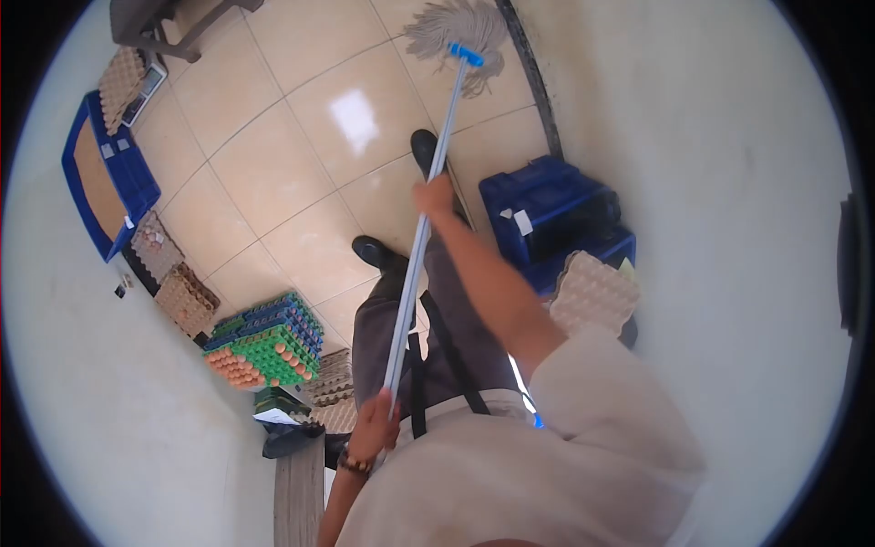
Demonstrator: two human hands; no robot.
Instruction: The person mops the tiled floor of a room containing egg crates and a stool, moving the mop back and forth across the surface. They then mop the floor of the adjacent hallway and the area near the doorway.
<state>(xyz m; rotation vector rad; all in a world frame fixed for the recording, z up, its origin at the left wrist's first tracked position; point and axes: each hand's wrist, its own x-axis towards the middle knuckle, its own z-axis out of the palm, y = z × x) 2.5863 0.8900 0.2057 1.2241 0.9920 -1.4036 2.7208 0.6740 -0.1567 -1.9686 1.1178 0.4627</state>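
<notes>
A mop [410,301] with a long pale metal pole runs from my waist up to the top of the view. Its grey string head [492,32], joined by a blue clamp, is spread on the tiled floor. My right hand [436,196] is wrapped round the middle of the pole, with that arm stretched forward. Near the pole's upper end, close to my waist, my left hand [372,427] is closed round it, a beaded bracelet on the wrist. Part of the left fingers is hidden behind the pole.
Blue plastic crates [547,205] and egg trays [597,294] stand by the right wall. On the left are green and blue trays of eggs [269,351], stacked cartons [187,301], a blue crate [128,173] and a scale [144,94]. A brown plastic chair or stool [150,36] is at top left.
</notes>
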